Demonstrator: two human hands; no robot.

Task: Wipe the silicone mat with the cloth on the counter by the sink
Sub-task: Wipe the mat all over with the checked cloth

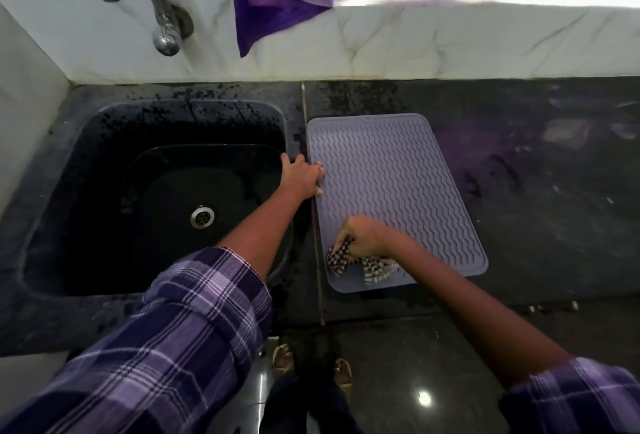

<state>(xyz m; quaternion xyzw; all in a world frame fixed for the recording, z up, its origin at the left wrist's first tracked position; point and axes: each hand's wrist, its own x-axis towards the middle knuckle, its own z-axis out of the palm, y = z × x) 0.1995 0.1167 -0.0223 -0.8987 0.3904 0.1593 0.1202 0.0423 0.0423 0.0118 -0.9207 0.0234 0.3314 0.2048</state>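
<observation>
- Under the right hand (363,236), at the near-left corner of the mat (398,191), lies the cloth (341,257) — a checked rag, bunched, with its loose ends spilling toward the near edge.
- From the head view, the right hand's fingers are curled round the cloth and press it down onto the mat's wavy ridges.
- Left hand (303,175) rests on the mat's left edge, fingers fairly straight and spread, holding nothing; it seems to pin the mat against the counter (536,225).
- Beyond the left hand, further left, sits the dark sink (104,142); the mat lies flat just beside it, with a thin joint line in the counter running between them.
- As I judge it, the wiping is under way at the near corner, and most of the ridged surface, ahead and to the right of the right hand, is yet to be covered.
- To do it well: keep the left hand bearing down so the mat does not slide; flatten the cloth somewhat for more contact; stroke along the ridges, not across, so the grooves get cleaned — then work outward in overlapping passes toward the far right corner.
- Count: one mat, one cloth, one sink, one tap (138,0) above the left hand, one purple towel (277,0) hanging beyond both hands, two hands.
</observation>
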